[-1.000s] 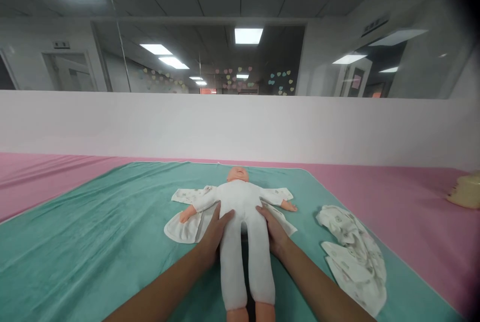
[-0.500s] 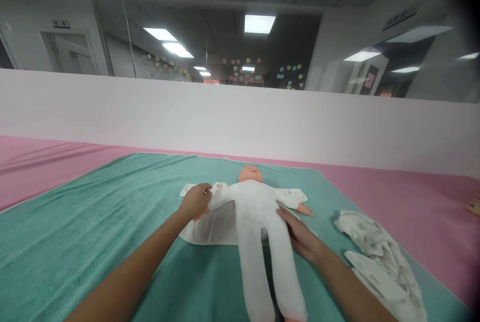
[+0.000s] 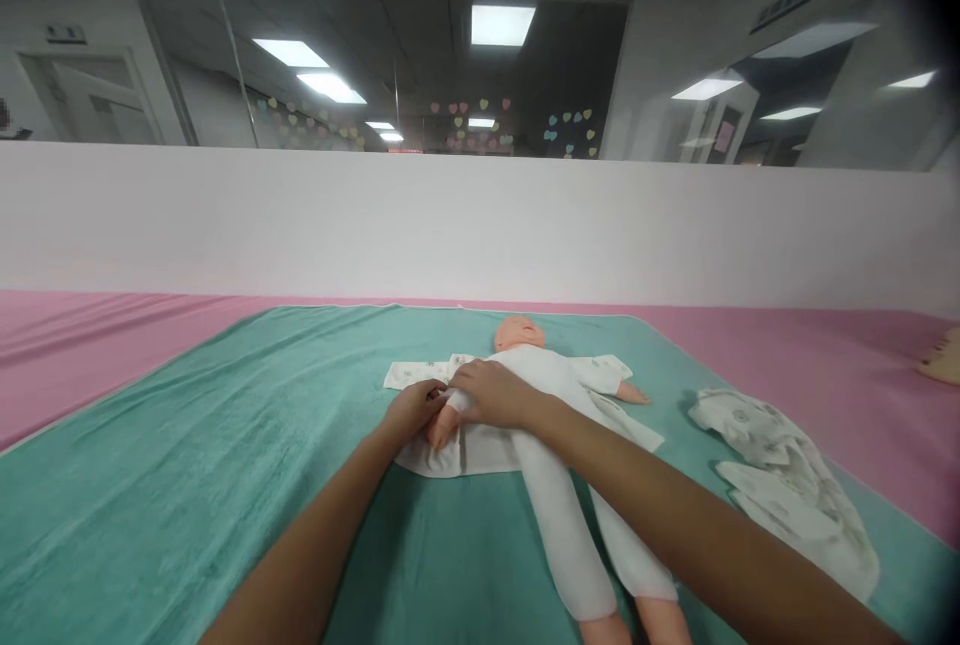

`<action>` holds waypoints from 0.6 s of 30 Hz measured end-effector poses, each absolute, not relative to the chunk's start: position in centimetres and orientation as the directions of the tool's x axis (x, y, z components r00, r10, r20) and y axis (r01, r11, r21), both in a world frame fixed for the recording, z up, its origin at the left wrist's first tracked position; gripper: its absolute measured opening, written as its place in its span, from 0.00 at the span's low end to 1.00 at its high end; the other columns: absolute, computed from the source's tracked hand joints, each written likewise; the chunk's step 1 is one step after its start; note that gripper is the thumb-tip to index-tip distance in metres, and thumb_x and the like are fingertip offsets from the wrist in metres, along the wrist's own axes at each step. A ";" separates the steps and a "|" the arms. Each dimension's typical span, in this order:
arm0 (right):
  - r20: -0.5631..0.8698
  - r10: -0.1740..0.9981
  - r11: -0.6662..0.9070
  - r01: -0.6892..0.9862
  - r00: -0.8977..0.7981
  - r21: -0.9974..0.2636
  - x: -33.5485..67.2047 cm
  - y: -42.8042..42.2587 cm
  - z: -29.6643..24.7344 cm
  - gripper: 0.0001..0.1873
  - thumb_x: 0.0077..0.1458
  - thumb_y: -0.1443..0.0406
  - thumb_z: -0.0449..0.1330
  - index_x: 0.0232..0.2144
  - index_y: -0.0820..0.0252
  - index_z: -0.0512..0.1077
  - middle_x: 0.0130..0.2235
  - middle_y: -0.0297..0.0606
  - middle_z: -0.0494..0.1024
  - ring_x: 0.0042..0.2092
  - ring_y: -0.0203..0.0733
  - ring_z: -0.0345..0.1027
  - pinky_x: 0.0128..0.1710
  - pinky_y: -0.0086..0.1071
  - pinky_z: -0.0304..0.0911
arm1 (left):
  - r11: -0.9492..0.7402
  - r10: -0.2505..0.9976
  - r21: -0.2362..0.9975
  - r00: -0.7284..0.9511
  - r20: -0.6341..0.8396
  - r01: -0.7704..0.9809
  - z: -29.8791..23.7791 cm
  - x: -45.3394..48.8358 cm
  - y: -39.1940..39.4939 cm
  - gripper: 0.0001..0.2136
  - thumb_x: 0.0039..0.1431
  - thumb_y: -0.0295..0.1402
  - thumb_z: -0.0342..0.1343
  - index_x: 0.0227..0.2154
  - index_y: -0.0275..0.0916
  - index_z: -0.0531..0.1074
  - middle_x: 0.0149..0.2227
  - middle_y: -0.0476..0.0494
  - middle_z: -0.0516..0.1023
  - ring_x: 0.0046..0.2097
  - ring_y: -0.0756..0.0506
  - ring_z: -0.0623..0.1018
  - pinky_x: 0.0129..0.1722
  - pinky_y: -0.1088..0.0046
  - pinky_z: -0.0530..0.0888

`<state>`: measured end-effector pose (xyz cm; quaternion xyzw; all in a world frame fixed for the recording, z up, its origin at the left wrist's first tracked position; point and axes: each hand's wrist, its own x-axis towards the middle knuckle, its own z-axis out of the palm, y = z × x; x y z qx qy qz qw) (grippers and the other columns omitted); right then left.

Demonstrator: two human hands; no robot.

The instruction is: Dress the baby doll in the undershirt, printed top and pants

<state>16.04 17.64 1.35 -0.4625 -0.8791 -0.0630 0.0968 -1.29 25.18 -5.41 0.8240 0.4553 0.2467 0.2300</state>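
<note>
Just now the doll [image 3: 559, 375] lies face up on an open printed shirt [image 3: 469, 452], near the far edge of the green blanket [image 3: 225, 445]. Its feet are cut off at the bottom of the view. The right hand [image 3: 491, 393] reaches across and wraps around the doll's arm, hiding it; only a small pink fist pokes out. The left hand [image 3: 415, 410] is curled alongside, though whether it pinches the shirt is unclear. More crumpled clothes [image 3: 780, 485] sit by the blanket's right edge.

Crumpled cloth [image 3: 780, 495] (on teal blanket [image 3: 187, 485])
</note>
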 end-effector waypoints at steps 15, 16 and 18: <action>-0.116 0.808 0.589 0.792 -0.578 0.157 16.2 21.0 3.4 0.32 0.47 0.39 0.47 0.39 0.54 0.71 0.36 0.40 0.75 0.35 0.46 0.68 0.31 0.33 0.56 | -0.333 0.942 0.804 0.218 0.257 0.492 -5.8 -0.8 25.5 0.15 0.55 0.43 0.45 0.23 0.38 0.67 0.27 0.47 0.73 0.33 0.47 0.71 0.32 0.73 0.65; -0.113 0.817 0.577 0.799 -0.566 0.170 16.3 21.0 3.6 0.31 0.48 0.39 0.47 0.39 0.54 0.71 0.36 0.40 0.75 0.35 0.46 0.68 0.32 0.34 0.56 | -0.317 0.947 0.833 0.205 0.249 0.454 -5.6 -0.9 25.4 0.16 0.55 0.44 0.44 0.22 0.38 0.66 0.27 0.47 0.73 0.33 0.47 0.71 0.32 0.72 0.66; -0.119 0.847 0.532 0.826 -0.518 0.187 16.7 21.0 3.7 0.32 0.49 0.39 0.45 0.39 0.53 0.71 0.36 0.41 0.75 0.35 0.46 0.68 0.33 0.34 0.56 | -0.280 0.956 0.884 0.188 0.223 0.374 -5.2 -1.0 24.9 0.17 0.55 0.46 0.43 0.22 0.38 0.66 0.26 0.47 0.73 0.32 0.46 0.72 0.31 0.72 0.67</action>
